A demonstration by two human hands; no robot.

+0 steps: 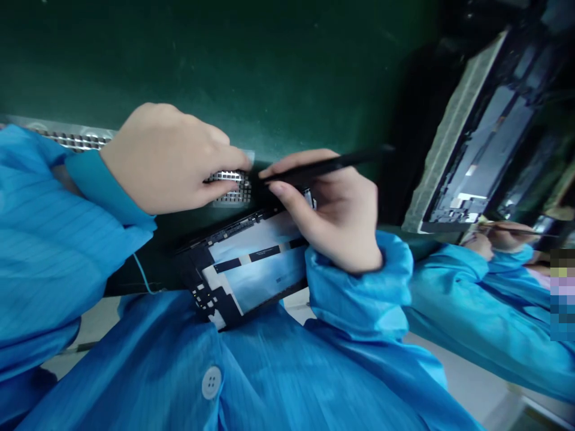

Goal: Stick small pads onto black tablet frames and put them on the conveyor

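My left hand is closed, thumb and forefinger pinching a clear sheet with a grid of small dark and shiny pieces. In my right hand is a pair of slim black tweezers, held like a pen, its tip beside the sheet's right edge. Whether the tips grip a piece is too small to tell. Just below both hands lies an opened flat device with a silvery-blue panel and a black ribbon strip. It is tilted over the table's front edge, and my right hand covers its upper right end.
The green table mat stretches away ahead. Another strip of small pieces lies behind my left wrist. At right stands a pale-edged tray with similar device panels. A co-worker's hands hold a thin tool nearby.
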